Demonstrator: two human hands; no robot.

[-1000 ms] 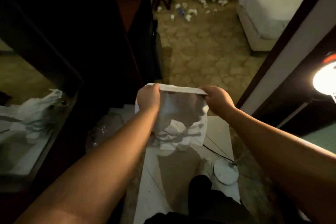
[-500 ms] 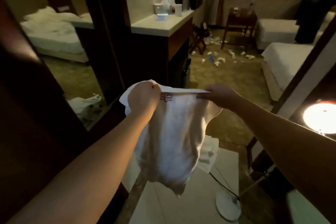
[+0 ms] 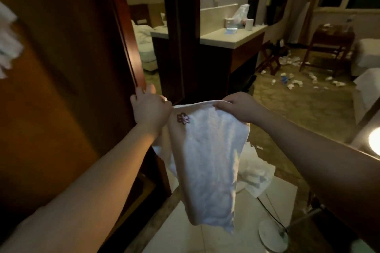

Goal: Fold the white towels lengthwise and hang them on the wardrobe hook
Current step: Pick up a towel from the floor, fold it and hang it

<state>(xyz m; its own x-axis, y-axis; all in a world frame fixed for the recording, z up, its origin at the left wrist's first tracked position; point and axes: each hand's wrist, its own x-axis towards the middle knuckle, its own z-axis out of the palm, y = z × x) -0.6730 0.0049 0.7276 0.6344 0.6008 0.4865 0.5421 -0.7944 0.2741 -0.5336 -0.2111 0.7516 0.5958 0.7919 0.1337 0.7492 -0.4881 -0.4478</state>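
- Person is standing by the wardrobe door (image 3: pixel 67 80), holding 1 white towel (image 3: pixel 207 162) up w/ both hands, roughly chest-high in front of them.
- Left hand (image 3: pixel 151 111) is clenching the towel's top left corner; fingers are curling round the cloth, and the knuckles are sitting right against the door's edge.
- Right hand (image 3: pixel 239 107) is pinching the top hem at the other end, fingers curling over the edge, thumb hidden underneath.
- Towel is hanging down between the 2 hands, bunching and narrowing toward the bottom, its lower end dangling above the pale floor tiles (image 3: pixel 185 236) (not touching them).
- Small pink flower embroidery (image 3: pixel 183 118) is showing near the top left corner, just beside the left hand.
- More white cloth (image 3: pixel 257 174) is lying crumpled on the floor behind the towel.
- Another bit of white fabric (image 3: pixel 8 41) is showing at the far left, up against the wardrobe; can't tell what it's hanging from.
- Bkgd: counter (image 3: pixel 230 37) w/ a few items, paper scraps (image 3: pixel 294 82) littering the carpet, a lit lamp (image 3: pixel 374 144) glowing at the right edge.
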